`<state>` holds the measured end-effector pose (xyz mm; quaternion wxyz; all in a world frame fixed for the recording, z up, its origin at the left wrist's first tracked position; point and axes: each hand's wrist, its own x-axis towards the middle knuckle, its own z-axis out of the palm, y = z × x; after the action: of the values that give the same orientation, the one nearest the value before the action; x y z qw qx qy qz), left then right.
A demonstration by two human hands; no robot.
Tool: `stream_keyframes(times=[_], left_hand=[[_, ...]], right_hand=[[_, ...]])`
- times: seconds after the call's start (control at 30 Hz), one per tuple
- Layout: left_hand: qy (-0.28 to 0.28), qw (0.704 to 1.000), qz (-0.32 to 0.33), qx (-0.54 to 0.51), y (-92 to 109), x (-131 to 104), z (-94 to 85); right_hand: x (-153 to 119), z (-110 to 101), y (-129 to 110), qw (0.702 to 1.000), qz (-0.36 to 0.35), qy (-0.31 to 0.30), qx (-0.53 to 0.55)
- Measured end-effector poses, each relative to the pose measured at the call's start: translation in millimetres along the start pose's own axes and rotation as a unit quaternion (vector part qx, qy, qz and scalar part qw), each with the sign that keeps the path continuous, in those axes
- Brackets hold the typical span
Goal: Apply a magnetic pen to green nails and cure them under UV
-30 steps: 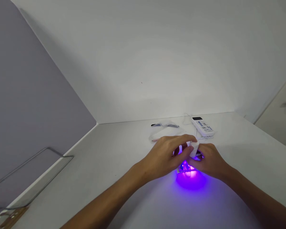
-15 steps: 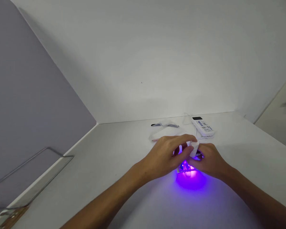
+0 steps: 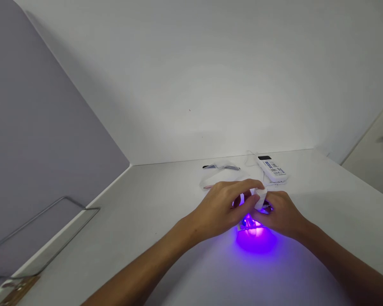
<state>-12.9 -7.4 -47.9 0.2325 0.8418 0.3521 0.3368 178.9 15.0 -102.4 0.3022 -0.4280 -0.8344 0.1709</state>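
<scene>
Near the table's middle right, my left hand (image 3: 221, 208) is closed, its thumb and forefinger on a small white cylindrical piece (image 3: 261, 199). My right hand (image 3: 282, 212) meets it from the other side, fingers curled beside the same piece; what they hold is mostly hidden. Below both hands a small object (image 3: 251, 222) glows bright purple and casts violet light on the white table (image 3: 166, 204).
Behind my hands lie a clear plastic bag (image 3: 221, 172) and a white power bank (image 3: 272, 168) with a thin white cable. A bent metal wire frame (image 3: 65, 198) stands at the left edge, by a clipboard-like brown object (image 3: 21, 291).
</scene>
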Motion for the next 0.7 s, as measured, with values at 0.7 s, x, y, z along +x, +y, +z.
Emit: stream_keyframes(times=[0.7], left_hand=[[-0.003, 1.0, 0.0, 0.005, -0.7, 1.0, 0.0]], right_hand=[[-0.3, 0.3, 2.0, 1.0, -0.013, -0.001, -0.008]])
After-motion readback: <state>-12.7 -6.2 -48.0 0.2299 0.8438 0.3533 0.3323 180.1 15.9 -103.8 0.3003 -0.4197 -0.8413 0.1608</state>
